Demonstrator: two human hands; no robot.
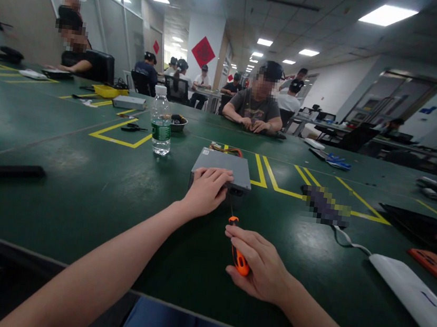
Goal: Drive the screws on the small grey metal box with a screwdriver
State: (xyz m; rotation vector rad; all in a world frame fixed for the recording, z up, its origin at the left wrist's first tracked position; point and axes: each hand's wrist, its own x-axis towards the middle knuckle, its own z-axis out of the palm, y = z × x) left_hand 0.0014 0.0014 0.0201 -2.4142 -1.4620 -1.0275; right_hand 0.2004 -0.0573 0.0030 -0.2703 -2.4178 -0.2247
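A grey metal box [226, 165], a power supply with coloured wires at its far end, lies on the green table [79, 194] in front of me. My left hand [207, 188] rests on its near left corner, fingers curled over the top edge. My right hand [259, 266] is closed round the orange and black handle of a screwdriver [236, 250]. The screwdriver's thin shaft points toward the near face of the box, its tip close to that face.
A water bottle [161, 127] stands left of the box. A white power strip [411, 298] with a cable, an orange item [434, 267] and a black flat object [2, 169] lie nearby. A person [255, 107] sits across the table; others sit further back.
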